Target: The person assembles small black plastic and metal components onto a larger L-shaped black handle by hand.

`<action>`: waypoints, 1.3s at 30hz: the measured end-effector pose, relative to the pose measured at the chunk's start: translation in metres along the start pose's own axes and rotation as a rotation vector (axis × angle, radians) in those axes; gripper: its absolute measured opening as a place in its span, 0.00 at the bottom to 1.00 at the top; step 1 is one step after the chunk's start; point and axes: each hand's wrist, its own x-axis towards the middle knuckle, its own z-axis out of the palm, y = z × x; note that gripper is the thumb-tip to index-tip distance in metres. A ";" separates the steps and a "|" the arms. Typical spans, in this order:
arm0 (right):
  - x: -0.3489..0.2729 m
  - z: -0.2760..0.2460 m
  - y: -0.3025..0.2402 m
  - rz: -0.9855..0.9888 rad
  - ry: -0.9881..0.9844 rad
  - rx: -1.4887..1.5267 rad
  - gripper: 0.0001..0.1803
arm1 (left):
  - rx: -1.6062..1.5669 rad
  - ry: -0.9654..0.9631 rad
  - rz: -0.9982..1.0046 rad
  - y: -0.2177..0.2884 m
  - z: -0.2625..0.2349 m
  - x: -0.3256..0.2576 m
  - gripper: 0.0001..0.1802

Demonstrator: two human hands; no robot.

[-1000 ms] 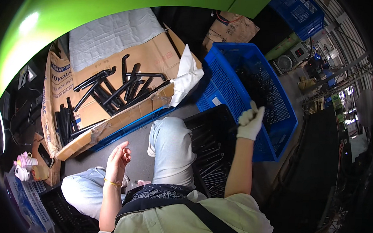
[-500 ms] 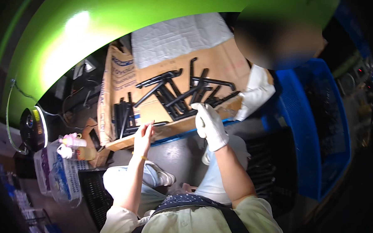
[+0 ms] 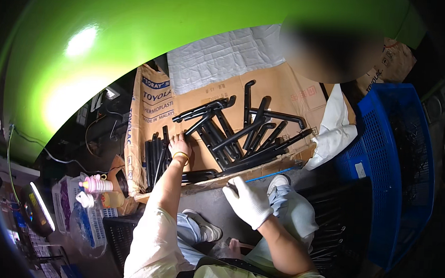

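My bare left hand (image 3: 179, 146), a yellow band at its wrist, reaches over the cardboard. Its thumb and fingers close on the near end of a black angled handle (image 3: 198, 127) in a loose pile. My right hand (image 3: 247, 202), in a white glove, hangs nearer to me, just in front of the cardboard's front edge. Its fingers are curled, and whatever they hold, if anything, cannot be made out. More long black handles (image 3: 235, 137) lie crossed over one another. To the left, several black handles (image 3: 155, 153) stand close together in a row.
The brown cardboard (image 3: 289, 97) carries a printed paper sack (image 3: 154, 99) at left, a grey-white cloth (image 3: 221, 62) behind and a white cloth (image 3: 332, 131) at right. A blue crate (image 3: 380, 170) stands right. Bottles (image 3: 97, 184) and a light basket (image 3: 92, 227) are left.
My left hand has moved forward to the near end of a black handle. My right hand has drawn back from the pile toward me. The whole view has shifted slightly.
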 end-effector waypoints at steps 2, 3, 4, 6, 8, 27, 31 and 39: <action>-0.002 0.003 0.003 0.045 -0.123 -0.043 0.15 | 0.046 -0.103 -0.009 0.009 0.000 0.000 0.27; -0.002 0.003 0.001 0.068 -0.198 -0.067 0.15 | 0.045 -0.100 -0.009 0.009 0.001 -0.001 0.27; -0.002 0.006 0.003 0.079 -0.241 -0.073 0.16 | 0.029 -0.123 0.019 0.007 0.000 -0.003 0.25; -0.002 0.004 -0.004 0.099 -0.281 -0.091 0.17 | -0.027 -0.072 0.093 0.004 -0.005 -0.014 0.23; -0.001 0.001 -0.008 0.114 -0.321 -0.109 0.17 | -0.167 -0.073 0.133 0.000 -0.019 -0.019 0.22; -0.021 0.041 -0.026 0.099 -0.533 -0.177 0.23 | -1.988 -0.476 -0.111 -0.011 -0.225 -0.211 0.15; -0.016 0.062 0.006 -0.055 -0.431 -0.153 0.18 | -1.974 -0.454 0.033 -0.002 -0.228 -0.211 0.17; 0.049 0.015 -0.079 -0.371 -0.121 0.213 0.06 | -2.206 -0.434 0.067 0.013 -0.207 -0.184 0.17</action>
